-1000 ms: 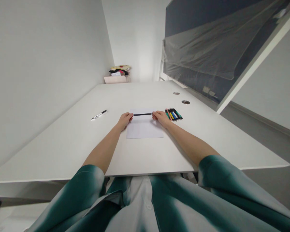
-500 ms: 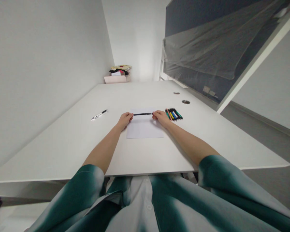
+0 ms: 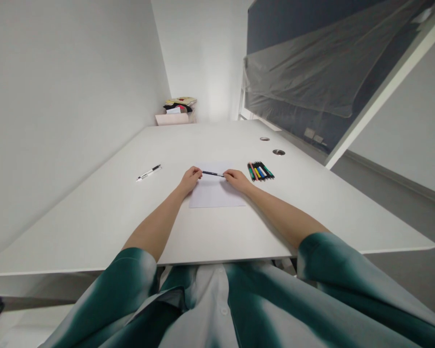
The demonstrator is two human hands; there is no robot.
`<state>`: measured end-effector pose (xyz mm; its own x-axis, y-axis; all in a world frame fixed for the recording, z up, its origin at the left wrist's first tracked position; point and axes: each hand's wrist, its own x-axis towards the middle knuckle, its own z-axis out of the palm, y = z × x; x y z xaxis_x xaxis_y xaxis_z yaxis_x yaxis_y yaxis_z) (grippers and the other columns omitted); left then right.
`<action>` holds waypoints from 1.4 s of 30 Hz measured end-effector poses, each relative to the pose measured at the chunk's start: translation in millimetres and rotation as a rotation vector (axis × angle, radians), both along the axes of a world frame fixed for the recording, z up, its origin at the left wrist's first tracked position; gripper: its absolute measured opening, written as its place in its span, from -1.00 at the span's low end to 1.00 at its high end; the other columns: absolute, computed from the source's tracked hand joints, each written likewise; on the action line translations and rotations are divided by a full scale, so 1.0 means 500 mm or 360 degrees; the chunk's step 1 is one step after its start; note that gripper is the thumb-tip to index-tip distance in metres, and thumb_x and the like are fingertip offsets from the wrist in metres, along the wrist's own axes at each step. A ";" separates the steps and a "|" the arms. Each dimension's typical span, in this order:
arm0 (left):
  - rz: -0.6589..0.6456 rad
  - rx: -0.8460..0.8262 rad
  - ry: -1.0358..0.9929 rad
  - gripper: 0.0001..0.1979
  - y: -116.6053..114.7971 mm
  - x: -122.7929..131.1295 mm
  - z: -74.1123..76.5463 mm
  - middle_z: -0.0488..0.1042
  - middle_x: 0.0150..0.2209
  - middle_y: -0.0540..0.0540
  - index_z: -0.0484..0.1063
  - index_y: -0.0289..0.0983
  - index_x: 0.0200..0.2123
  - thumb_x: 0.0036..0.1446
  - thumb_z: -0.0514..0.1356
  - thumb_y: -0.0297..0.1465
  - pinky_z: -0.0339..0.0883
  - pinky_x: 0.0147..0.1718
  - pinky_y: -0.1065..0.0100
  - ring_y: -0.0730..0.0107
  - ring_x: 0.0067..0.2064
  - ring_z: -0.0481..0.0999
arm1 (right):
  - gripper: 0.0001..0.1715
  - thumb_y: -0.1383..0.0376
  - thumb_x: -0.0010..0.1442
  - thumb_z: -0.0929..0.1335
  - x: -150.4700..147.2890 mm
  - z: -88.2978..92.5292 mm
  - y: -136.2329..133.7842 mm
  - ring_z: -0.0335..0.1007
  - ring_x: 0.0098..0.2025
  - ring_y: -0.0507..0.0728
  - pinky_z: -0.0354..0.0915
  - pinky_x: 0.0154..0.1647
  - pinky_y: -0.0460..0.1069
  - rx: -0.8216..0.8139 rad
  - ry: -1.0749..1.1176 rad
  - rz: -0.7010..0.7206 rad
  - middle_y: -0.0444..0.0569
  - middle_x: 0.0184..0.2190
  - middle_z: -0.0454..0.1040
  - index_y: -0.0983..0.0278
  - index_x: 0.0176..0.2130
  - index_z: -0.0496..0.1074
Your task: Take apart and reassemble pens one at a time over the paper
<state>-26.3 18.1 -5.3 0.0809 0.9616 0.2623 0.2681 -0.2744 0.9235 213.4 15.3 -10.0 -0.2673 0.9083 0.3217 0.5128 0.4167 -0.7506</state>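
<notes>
Both my hands hold a slim dark marker pen (image 3: 212, 173) above a white sheet of paper (image 3: 217, 197). My left hand (image 3: 191, 180) pinches its left end, and my right hand (image 3: 237, 180) grips the other end, the fingers of each closed. The marker pen tilts slightly, with its right end lower in the view. A light patch shows on its barrel close to my right fingers. Just right of my right hand lies a row of several coloured markers (image 3: 261, 171). Further off to the left, a black-and-white pen (image 3: 148, 172) rests on the table.
The white table (image 3: 217, 237) runs back to a pinkish box (image 3: 172, 119) with things piled on it. Two round metal-rimmed fittings (image 3: 279, 152) sit in the tabletop at the right. A wall borders the left side; a dark panel under plastic film (image 3: 300, 77) stands at the right.
My hands have come slightly closer together, so less of the marker pen shows between them. It has gone from nearly level to tilted, and a light patch on it now shows.
</notes>
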 end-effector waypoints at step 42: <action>0.0038 0.0110 0.0356 -0.43 -0.011 0.010 -0.003 0.11 -0.65 0.06 0.14 -0.21 -0.63 0.20 0.00 0.09 0.00 -0.52 0.34 0.44 -0.52 0.13 | -0.65 0.22 0.36 0.23 -0.010 0.012 -0.024 0.41 -0.19 0.13 0.23 -0.13 -0.03 0.0390 -0.0479 0.0097 0.08 -0.20 0.55 0.31 -0.01 0.48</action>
